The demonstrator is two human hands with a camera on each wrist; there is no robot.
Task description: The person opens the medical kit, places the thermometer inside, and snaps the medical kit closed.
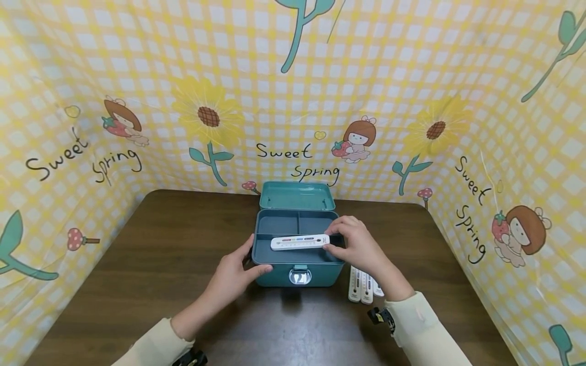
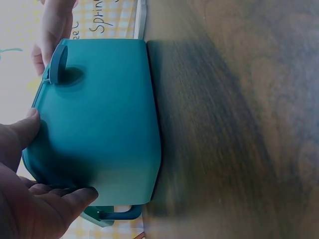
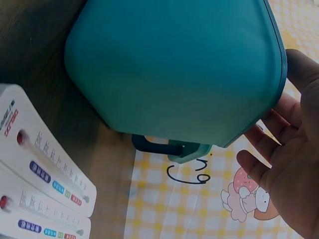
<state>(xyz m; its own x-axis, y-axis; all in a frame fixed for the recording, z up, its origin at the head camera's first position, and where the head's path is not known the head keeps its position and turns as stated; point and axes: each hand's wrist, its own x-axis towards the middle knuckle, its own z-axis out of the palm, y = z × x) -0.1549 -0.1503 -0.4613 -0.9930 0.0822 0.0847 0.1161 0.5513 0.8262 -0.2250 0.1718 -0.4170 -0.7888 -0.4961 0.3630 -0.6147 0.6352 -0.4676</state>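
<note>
White thermometer (image 1: 299, 242) lies left of the right hand (image 1: 359, 244), the nearer one, whose thumb and fingers pinch its right end. Long axis runs side to side over the front compartment (image 1: 284, 257) of the teal box (image 1: 272, 277); cannot tell if it touches bottom. Left hand (image 1: 235, 269), part-spread, grips the box's front-left corner. Two compartments (image 1: 276, 221) behind; lid (image 1: 297, 195) tipped back. More thermometers (image 1: 354, 287) on bench (image 1: 160, 274), right of box.
</note>
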